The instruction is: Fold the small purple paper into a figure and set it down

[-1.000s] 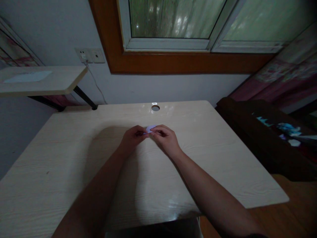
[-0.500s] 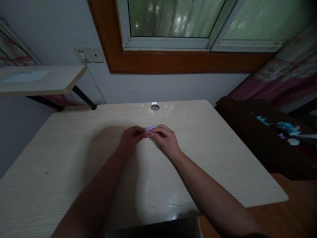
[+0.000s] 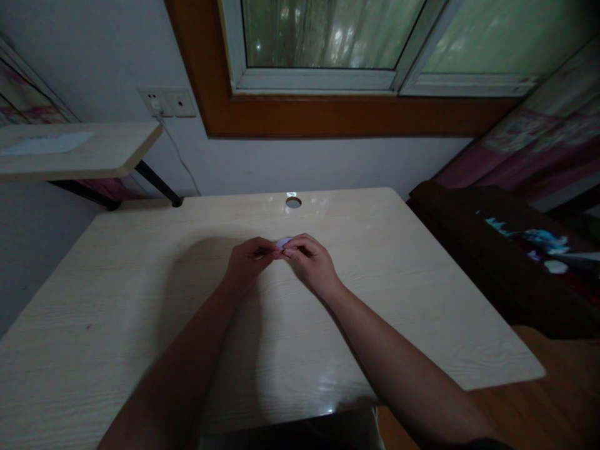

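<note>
Left hand (image 3: 250, 261): thumb and fingertips set in a narrow pinch on the left end of the lilac paper piece (image 3: 282, 242). Right hand (image 3: 313, 261): a similar narrow pinch on the right end. The fingertips meet or nearly meet and cover the near edge; only the far part is exposed, so any crease cannot be confirmed. Paper is a judgement from its thin, flat look.

The piece is on the near side of the cable hole (image 3: 293, 202), slightly left of it. Contact with the desk (image 3: 398, 262) cannot be determined.

For good control, match the pressure of both pinches and hold the hands level; uneven pull could skew or wrinkle a thin piece. Use the finger pads, not the nails. If the fingertips obstruct the view, tilt the piece slightly.

Left of the cable hole is a raised shelf (image 3: 126, 139); beyond and above it, a window (image 3: 323, 34).
</note>
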The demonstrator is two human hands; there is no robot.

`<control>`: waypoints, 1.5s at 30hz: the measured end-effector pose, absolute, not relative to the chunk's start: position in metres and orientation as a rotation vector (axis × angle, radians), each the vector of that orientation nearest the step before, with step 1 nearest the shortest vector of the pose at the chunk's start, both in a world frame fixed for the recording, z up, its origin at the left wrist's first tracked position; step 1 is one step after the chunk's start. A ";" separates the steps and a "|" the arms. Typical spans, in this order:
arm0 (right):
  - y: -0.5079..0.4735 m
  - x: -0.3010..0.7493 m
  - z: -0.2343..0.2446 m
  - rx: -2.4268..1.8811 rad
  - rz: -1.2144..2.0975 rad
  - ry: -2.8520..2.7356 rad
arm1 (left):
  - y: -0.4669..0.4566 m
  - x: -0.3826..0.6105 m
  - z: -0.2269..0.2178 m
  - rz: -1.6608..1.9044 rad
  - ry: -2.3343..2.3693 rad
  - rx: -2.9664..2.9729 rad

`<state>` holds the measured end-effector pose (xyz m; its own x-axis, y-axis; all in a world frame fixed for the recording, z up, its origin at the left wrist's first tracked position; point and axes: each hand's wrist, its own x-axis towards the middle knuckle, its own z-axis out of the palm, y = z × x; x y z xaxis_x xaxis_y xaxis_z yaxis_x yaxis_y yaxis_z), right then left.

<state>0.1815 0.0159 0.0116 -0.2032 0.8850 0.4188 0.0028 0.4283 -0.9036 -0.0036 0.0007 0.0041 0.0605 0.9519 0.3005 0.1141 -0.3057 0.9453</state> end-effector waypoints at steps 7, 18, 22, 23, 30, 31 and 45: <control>0.015 0.179 0.012 -0.785 1.205 -1.414 | 0.000 0.000 0.003 1.353 1.040 1.476; 0.016 0.174 0.008 -0.788 1.256 -1.399 | -0.002 -0.001 0.004 1.317 1.087 1.506; 0.016 0.175 0.007 -0.803 1.238 -1.401 | 0.000 0.000 0.004 1.317 1.100 1.530; 0.017 0.175 0.006 -0.824 1.232 -1.402 | 0.000 0.000 0.005 1.313 1.099 1.532; 0.020 0.177 -0.002 -0.890 1.220 -1.351 | 0.000 0.000 0.005 1.275 1.001 1.470; 0.020 0.177 -0.002 -0.893 1.224 -1.351 | 0.000 0.000 0.005 1.274 0.988 1.451; 0.016 0.178 -0.002 -0.863 1.189 -1.457 | 0.008 0.005 -0.002 1.301 0.899 1.257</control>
